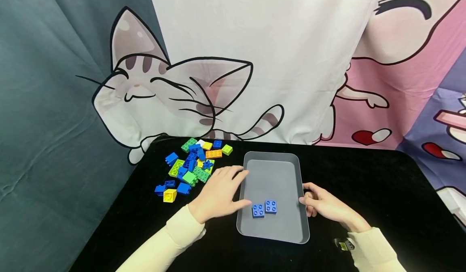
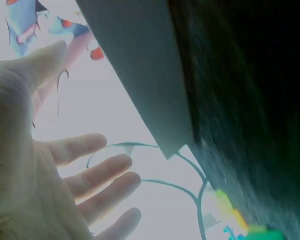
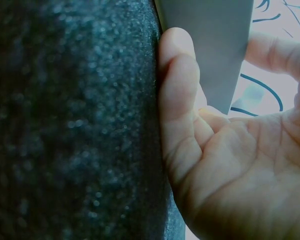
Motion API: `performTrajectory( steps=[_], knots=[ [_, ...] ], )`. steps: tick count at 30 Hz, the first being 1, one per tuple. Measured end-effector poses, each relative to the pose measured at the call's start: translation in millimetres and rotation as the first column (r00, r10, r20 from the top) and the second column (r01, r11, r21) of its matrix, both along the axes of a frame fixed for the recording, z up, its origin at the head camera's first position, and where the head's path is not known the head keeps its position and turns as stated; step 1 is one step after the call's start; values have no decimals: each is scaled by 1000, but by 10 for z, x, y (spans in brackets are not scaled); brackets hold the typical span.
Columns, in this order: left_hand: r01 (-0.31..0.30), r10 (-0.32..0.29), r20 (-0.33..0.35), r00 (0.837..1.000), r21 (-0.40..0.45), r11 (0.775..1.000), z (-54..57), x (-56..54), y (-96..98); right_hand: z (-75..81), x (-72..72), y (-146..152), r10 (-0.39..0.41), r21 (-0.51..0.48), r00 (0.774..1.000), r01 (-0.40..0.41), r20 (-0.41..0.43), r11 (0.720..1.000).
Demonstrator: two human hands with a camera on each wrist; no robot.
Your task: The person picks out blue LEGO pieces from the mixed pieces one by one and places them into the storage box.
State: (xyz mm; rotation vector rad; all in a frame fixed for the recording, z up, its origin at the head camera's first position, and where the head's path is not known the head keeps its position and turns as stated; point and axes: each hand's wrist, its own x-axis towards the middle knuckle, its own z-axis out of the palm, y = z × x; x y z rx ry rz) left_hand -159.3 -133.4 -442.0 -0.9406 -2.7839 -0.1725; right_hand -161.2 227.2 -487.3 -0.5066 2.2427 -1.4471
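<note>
Hovering above the left rim of the gray tray [image 1: 273, 179], the left hand [image 1: 220, 191] is released, fingers extended and parted, thumb pointing in over the rim. On my left wrist feed I see a gap between it and the tray's wall. The right hand [image 1: 325, 205] is grasping the tray's right edge: I make out the wall between thumb and curled fingers on the right wrist feed.

Tray lies flat, long side running away from the person. Inside, in the near half, I count two blue bricks, studs up: a left blue brick [image 1: 258, 211] and a right blue brick [image 1: 270, 207], just beside each other, the left one slightly nearer the person.

Farther out, left of the tray and beyond the left hand, a loose brick pile [image 1: 200, 174] in blue, green, yellow and orange; some pieces overlap, so I give no count. A yellow brick [image 1: 169, 195] sits at its near end, an orange brick [image 1: 213, 154] toward the far side. All of it rests on a black cloth [image 1: 364, 183]. Behind hangs a printed backdrop [image 1: 291, 41] with a cartoon cat [image 1: 138, 78]. Pale sleeves [image 1: 156, 239] cover both forearms.
</note>
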Motion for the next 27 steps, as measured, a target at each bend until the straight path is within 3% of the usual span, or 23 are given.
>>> performTrajectory(
  steps=[7,15,20,27],
  knots=[
    [-112,114,-58,992,38,993,4,-220,-257,-3,16,10,-4,7,1000,4,-3,1000],
    [-261,266,-93,959,63,963,-33,-473,-602,-2,36,44,-10,-2,1000,10,8,1000],
    [-351,360,-92,928,103,931,-79,-585,-807,3,37,42,-9,-6,1000,9,6,1000],
    [-494,500,-40,865,100,863,-132,-660,-1008,-10,8,17,-1,-6,1000,1,-10,1000]
  ],
)
